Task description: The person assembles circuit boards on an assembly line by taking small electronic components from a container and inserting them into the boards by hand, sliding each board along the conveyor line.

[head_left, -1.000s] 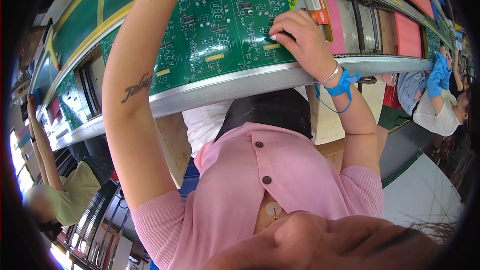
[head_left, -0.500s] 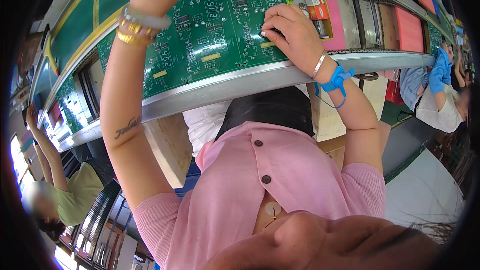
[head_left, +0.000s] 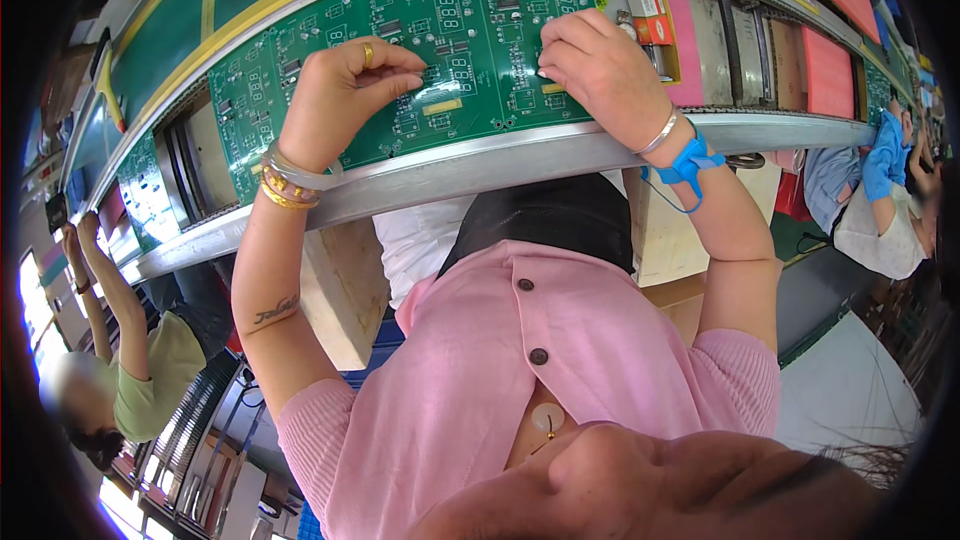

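A large green circuit board panel [head_left: 487, 90] lies on the metal rail track in front of me, carrying chips, small capacitors, digit displays and strips of yellow tape. Over its middle, beside a digit display, my left hand [head_left: 345, 100] has thumb and forefinger brought together in a pinch. Anything between those fingertips is too small to make out. My right hand [head_left: 605, 70] is at the panel's right end, its fingers curled and pinched close to the board's surface. What it may hold is hidden. A blue wrist strap [head_left: 688, 162] with a cord circles my right wrist.
The metal rail [head_left: 440, 175] runs along the near side. Right of the panel lie a red and white box [head_left: 650, 15], a pink strip [head_left: 685, 40] and pink foam sheets [head_left: 828, 70]. Another circuit board [head_left: 142, 190] lies at left, near a co-worker [head_left: 160, 360]; others work at far right.
My left hand has come back from beyond the panel's far edge to its middle, fingers now pinched. My right hand stays at the right end, its fingers still curled. The view has shifted slightly.
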`<state>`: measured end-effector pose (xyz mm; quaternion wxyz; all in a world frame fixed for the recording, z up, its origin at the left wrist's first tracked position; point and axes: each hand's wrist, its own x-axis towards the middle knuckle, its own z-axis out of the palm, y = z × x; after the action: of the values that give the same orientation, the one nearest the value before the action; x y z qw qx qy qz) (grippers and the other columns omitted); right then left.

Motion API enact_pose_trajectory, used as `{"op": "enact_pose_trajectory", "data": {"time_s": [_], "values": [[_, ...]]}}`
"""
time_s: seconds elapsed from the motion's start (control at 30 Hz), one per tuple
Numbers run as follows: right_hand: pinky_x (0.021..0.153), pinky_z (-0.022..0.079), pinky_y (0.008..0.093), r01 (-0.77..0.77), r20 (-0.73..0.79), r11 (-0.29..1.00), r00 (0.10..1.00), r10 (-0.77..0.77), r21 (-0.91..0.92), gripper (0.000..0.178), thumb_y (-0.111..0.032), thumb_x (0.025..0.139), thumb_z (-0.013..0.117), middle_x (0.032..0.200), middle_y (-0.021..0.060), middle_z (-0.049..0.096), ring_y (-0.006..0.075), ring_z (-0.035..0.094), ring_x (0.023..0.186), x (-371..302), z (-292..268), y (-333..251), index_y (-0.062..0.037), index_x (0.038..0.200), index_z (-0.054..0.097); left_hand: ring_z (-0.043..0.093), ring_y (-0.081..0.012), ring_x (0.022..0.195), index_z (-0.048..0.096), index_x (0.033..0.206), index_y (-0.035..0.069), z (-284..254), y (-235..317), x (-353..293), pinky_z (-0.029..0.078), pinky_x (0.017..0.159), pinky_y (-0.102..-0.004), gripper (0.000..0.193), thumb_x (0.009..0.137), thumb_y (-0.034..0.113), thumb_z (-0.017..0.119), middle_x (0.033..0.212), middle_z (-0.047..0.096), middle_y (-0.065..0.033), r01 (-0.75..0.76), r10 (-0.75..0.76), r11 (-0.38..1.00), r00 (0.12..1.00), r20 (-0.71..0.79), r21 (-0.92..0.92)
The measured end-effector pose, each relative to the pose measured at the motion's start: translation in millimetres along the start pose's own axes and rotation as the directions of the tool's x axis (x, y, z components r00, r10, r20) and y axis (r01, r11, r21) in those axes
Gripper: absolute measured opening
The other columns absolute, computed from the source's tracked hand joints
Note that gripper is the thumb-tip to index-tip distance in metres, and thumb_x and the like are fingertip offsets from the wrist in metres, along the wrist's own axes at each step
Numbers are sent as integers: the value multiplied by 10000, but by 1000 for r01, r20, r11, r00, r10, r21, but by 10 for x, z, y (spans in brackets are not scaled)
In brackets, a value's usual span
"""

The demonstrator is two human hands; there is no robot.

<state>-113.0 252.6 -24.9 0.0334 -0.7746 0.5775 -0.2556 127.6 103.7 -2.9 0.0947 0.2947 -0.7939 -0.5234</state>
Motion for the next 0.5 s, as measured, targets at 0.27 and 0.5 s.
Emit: {"op": "enact_pose_trajectory", "data": {"time_s": [0.27,0.5], "values": [[794,447,394,21,-188,992,981,-45,-127,100,-161,769,636,775,90,612,281,559,852,935,-372,224,-63,768,654,661,-132,817,696,956,-13,42,-15,-74,529,748,-231,135,828,-6,656,903,681,-66,-31,33,999,999,-37,34],[799,449,386,-23,57,869,997,59,-494,147,-191,760,610,757,84,663,251,593,883,1713,227,704,-79,711,691,644,-150,764,686,899,-17,136,-115,-124,528,707,-254,103,801,12,680,884,640,-67,-126,137,986,985,-101,112]]}}
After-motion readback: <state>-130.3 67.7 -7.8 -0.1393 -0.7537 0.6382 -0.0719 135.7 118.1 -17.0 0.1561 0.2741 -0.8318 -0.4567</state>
